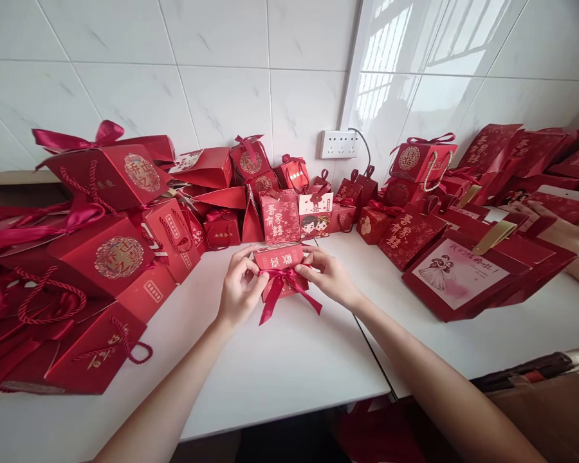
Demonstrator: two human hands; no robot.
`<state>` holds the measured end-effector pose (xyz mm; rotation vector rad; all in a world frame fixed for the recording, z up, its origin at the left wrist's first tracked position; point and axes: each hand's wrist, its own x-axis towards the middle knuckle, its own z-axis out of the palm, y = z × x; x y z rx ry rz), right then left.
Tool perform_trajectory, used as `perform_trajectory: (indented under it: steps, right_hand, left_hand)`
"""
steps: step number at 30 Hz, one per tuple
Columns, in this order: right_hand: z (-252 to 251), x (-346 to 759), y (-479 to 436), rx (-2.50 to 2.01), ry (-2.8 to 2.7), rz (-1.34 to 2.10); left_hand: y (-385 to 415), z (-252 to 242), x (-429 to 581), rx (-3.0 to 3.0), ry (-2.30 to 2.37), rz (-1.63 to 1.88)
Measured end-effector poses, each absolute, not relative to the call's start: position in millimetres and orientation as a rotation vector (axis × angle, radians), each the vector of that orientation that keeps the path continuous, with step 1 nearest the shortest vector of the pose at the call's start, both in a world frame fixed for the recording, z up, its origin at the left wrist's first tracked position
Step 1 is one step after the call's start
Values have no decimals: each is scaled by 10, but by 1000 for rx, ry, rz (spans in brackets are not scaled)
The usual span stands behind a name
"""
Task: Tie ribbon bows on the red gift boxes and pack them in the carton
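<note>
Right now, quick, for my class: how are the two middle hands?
Left hand: closed, holding the box at left, thumb by the ribbon.
Right hand: closed, holding the same box at right.

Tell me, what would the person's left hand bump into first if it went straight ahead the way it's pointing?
Likely the small red cardboard box with a crimson satin bow, which the left hand is touching. Beyond, depth is unclear.

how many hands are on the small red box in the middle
2: the person's left hand at the left side of the small red box, the right hand at its right; none seems hidden. Another person's hand, far right, is apart from it.
</note>
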<state>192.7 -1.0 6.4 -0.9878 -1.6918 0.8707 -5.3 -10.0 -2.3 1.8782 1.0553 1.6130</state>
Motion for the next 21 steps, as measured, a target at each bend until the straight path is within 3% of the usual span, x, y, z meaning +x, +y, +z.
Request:
perform_trajectory:
  steps: [21]
  right_hand:
    - [120, 1952, 8, -950, -1436, 1151]
  left_hand:
    - [-31, -9, -85, 1644, 1002, 1475]
